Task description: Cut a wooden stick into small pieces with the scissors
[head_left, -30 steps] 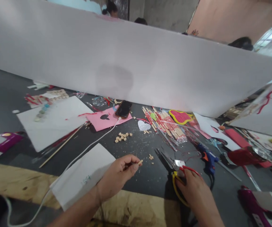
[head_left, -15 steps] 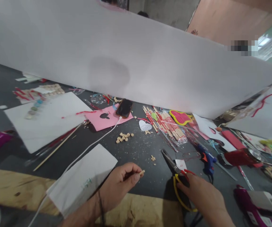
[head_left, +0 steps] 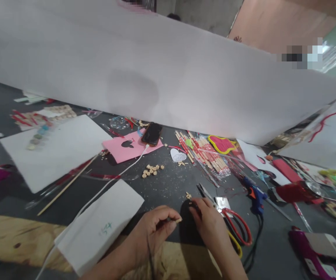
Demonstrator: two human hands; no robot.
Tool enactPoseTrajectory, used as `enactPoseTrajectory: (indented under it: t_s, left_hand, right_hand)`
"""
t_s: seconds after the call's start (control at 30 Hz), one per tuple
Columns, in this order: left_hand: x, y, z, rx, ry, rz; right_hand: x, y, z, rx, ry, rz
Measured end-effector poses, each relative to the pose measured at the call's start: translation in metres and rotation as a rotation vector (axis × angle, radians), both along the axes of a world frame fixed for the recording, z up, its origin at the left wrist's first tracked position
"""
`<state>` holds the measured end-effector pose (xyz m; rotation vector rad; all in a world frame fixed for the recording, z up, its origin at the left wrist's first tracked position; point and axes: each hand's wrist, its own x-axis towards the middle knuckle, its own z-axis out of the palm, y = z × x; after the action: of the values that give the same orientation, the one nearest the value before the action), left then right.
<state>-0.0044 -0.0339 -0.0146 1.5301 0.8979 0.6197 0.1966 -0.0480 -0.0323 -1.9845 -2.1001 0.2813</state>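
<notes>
My left hand pinches a small piece of wooden stick between thumb and forefinger, above the table's near edge. To its right, my right hand is off the scissors, thumb and forefinger a little apart, with the fingertips beside a few small cut stick pieces. The scissors, with one red and one yellow handle loop, lie on the dark table, partly hidden behind my right hand. Their blades point away from me. Beyond both hands is a small heap of wooden star-like pieces.
A white box and a white cable lie left of my hands. Further back are a phone on pink paper and a bundle of sticks. A blue glue gun lies right. A white board stands behind.
My right hand has let go of the scissors and moved left towards the small cut pieces. The scissors now rest on the table. My left hand still holds its stick piece, slightly lower.
</notes>
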Motion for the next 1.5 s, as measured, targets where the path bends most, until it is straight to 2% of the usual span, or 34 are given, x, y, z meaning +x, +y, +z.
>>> enactPoseTrajectory:
  t_s: [0.13,0.3,0.57,0.63,0.73,0.9,1.03,1.23,1.5]
  left_hand:
    - [0.001,0.001,-0.001,0.011,0.017,0.049]
    - [0.003,0.001,0.001,-0.003,0.006,0.046]
    - [0.008,0.004,-0.002,-0.179,-0.075,0.103]
    - [0.011,0.005,-0.001,-0.201,-0.098,0.106]
    - [0.015,0.004,0.000,-0.220,-0.134,0.098]
    - [0.019,0.002,-0.001,-0.234,-0.156,0.087]
    - [0.019,0.001,0.001,-0.245,-0.143,0.095]
    - [0.019,0.001,0.001,-0.271,-0.176,0.103]
    - [0.017,-0.001,-0.002,-0.347,-0.267,0.084]
  right_hand:
    - [-0.002,0.005,-0.007,0.020,0.014,-0.020]
    - [-0.004,0.007,-0.006,0.048,0.087,-0.012]
    - [-0.013,-0.014,0.020,0.117,0.346,-0.030]
    - [-0.018,-0.022,0.023,0.125,0.506,-0.079]
    - [-0.025,-0.031,0.019,0.130,0.697,-0.202]
    - [-0.029,-0.038,0.010,0.026,0.814,-0.298]
    - [-0.034,-0.038,0.014,-0.007,0.886,-0.266]
    - [-0.042,-0.031,0.019,0.153,0.969,-0.195]
    - [-0.040,-0.032,0.008,0.120,1.035,-0.162]
